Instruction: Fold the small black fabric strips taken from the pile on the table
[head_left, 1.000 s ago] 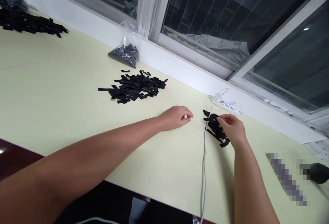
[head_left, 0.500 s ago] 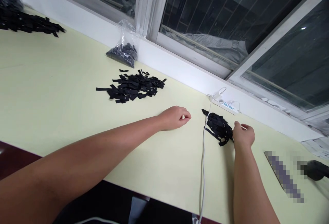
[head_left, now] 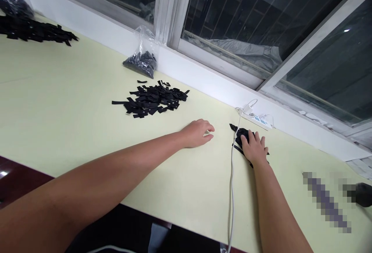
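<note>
My right hand [head_left: 255, 147] lies palm down on a small pile of black fabric strips [head_left: 238, 135], fingers spread over it so most of the pile is hidden. My left hand [head_left: 197, 133] rests on the pale yellow table [head_left: 72, 102] a little to the left of that pile, fingers loosely curled and holding nothing. A larger heap of black strips [head_left: 152, 98] lies farther left on the table.
A white cable [head_left: 232, 175] runs from a power strip [head_left: 257, 119] by the window sill down past the small pile to the table's near edge. A clear bag of black pieces [head_left: 142, 57] leans on the sill. Another black heap [head_left: 35, 32] lies far left.
My right hand moved from the right side of the small pile onto its top and flattened over it. My left hand stayed in place.
</note>
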`<state>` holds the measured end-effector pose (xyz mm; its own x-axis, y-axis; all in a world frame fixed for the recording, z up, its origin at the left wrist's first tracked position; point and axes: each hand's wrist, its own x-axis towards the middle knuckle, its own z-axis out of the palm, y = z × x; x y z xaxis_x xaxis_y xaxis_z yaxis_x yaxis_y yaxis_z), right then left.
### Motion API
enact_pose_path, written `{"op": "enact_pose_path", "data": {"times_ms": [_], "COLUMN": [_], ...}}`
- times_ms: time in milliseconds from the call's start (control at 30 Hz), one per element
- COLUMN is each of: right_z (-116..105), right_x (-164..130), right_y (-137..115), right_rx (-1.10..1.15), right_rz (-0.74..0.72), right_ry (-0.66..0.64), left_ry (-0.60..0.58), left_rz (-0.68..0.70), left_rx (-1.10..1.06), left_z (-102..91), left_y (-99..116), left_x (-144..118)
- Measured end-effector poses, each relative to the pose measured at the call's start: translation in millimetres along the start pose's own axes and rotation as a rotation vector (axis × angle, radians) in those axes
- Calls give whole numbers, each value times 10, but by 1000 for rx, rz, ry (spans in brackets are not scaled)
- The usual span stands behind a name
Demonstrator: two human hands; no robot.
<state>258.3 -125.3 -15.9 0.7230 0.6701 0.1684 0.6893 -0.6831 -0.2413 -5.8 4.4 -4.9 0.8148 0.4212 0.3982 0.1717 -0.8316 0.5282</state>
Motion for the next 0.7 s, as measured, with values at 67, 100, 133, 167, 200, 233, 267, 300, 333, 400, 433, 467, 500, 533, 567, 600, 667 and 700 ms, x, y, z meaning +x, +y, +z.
{"op": "enact_pose_path", "data": {"times_ms": [67, 100, 133, 167, 200, 233, 267, 300, 333, 400, 433, 467, 500, 533, 567, 600, 667, 700], "right_z": [40, 50, 54, 54, 49, 41, 29, 14, -4, -49, -74, -99, -123, -144, -160, -170, -171, -164], "right_x": [-2, 1, 3, 5, 7, 7, 7, 7, 6, 1, -6, -18, -36, -59, -86, -116, -179, -207], "right_y": [-16, -15, -11, -6, 0, 6, 12, 17, 21, 24, 19, 8, -11, -39, -75, -117, -214, -263], "right_rx": [-17, -19, -18, -14, -10, -4, 8, 30, 66, 174, 233, 286, 328, 357, 376, 389, 409, 418], "right_rz": [1, 1, 2, 4, 5, 8, 12, 14, 8, -31, -54, -72, -79, -80, -80, -86, -124, -153], "right_ry": [-58, -66, -68, -67, -65, -60, -47, -23, 15, 131, 200, 267, 329, 376, 407, 421, 407, 381], "left_ry": [-9, -11, -14, -17, -20, -21, -21, -19, -18, -17, -17, -18, -18, -10, 13, 53, 175, 231], "left_rz": [0, -1, -2, -3, -5, -6, -7, -9, -10, -9, -6, -3, -4, -13, -35, -72, -197, -279], "left_rx": [7, 10, 12, 12, 9, 5, 0, -5, -9, -11, -11, -8, 1, 19, 50, 93, 210, 274], "left_z": [-2, -3, -4, -6, -8, -10, -12, -14, -13, -8, -4, 0, -1, -7, -22, -46, -124, -172], "left_y": [7, 9, 10, 9, 9, 7, 6, 5, 5, 9, 12, 14, 15, 12, 2, -16, -86, -136], "left_x": [-3, -4, -5, -6, -7, -9, -11, -13, -16, -19, -19, -17, -13, -7, 3, 14, 39, 50]}}
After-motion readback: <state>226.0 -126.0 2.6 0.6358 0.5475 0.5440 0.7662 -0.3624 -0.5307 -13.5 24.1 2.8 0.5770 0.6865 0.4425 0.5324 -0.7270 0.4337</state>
